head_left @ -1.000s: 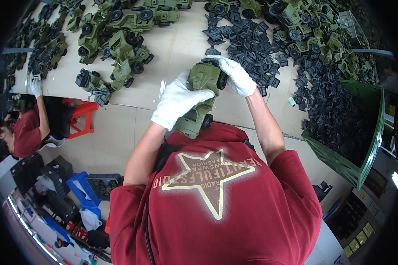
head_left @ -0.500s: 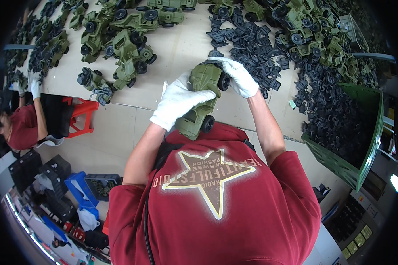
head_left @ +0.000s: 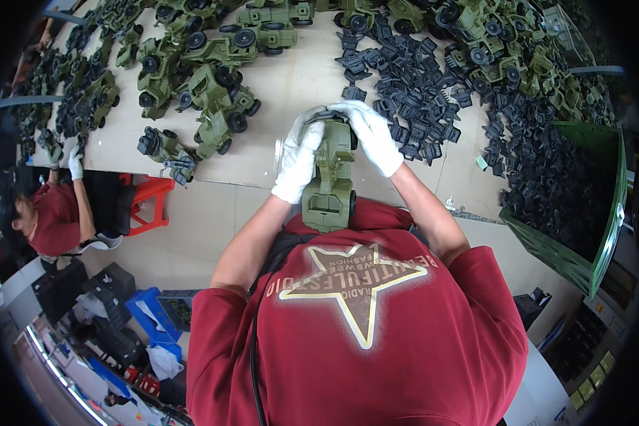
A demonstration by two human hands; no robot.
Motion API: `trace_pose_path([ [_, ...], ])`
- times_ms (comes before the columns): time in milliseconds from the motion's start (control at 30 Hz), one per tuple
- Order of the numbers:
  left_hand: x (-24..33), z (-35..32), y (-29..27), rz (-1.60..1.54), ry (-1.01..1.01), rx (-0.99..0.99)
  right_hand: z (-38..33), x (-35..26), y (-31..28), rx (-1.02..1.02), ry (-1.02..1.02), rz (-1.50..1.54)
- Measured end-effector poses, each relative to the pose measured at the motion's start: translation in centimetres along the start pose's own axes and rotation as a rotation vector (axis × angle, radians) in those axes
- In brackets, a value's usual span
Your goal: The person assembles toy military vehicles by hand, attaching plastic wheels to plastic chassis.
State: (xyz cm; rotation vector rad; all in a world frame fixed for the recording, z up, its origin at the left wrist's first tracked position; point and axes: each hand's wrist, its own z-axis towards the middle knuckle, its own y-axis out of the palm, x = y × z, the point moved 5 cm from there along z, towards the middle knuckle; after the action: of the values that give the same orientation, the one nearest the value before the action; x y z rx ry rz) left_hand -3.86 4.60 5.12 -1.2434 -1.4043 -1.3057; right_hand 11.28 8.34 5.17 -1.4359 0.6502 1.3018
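Observation:
Both my hands wear white gloves and grip a green plastic toy jeep (head_left: 331,174) in front of my chest. My left hand (head_left: 300,157) wraps around its left side near the far end. Across that same end lie the fingers of my right hand (head_left: 373,136), pressed against a dark plastic piece (head_left: 326,114) there. The jeep points straight away from me, its near end close to my shirt. Black wheels show on its right side; my left hand hides the far left one.
Beyond my hands lies a heap of dark plastic parts (head_left: 413,99). Green toy jeeps (head_left: 216,106) stand at the left, with more piled (head_left: 500,42) at far right. A green crate (head_left: 571,259) of dark parts tilts at the right. At left, a gloved co-worker (head_left: 57,220) sits near a red stool (head_left: 153,202).
The jeep has turned from slanted to straight. My left hand has shifted forward along its side, and my right hand has come over the far end. The view has shifted slightly.

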Motion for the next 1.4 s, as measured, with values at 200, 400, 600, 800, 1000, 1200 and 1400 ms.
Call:
trace_pose_path([
  [200,0.6,-0.4,0.1,0.06,0.102,0.04,-2.2,-3.5,1.6,0.223,-0.04,-0.059],
  [400,-2.5,0.3,-1.6,0.303,-0.113,0.238,-1.6,-0.6,3.0,0.205,0.094,-0.051],
  [600,10.9,8.8,-8.7,0.143,-0.074,0.511,1.4,3.1,0.2,0.161,0.401,-0.021],
  [800,15.0,13.2,-15.2,-0.168,0.067,0.565,0.3,7.3,-2.6,0.102,0.462,-0.313],
  [1000,10.7,8.7,-15.1,1.268,0.097,0.545,4.7,7.0,-3.1,0.324,0.055,-0.924],
  [1200,8.6,-0.2,-20.9,1.669,-0.346,0.478,10.6,8.4,-3.0,-0.015,0.374,-1.262],
  [1400,-3.6,-5.9,-31.9,0.121,-0.389,1.178,11.3,9.6,-2.5,-0.017,0.243,-1.321],
])
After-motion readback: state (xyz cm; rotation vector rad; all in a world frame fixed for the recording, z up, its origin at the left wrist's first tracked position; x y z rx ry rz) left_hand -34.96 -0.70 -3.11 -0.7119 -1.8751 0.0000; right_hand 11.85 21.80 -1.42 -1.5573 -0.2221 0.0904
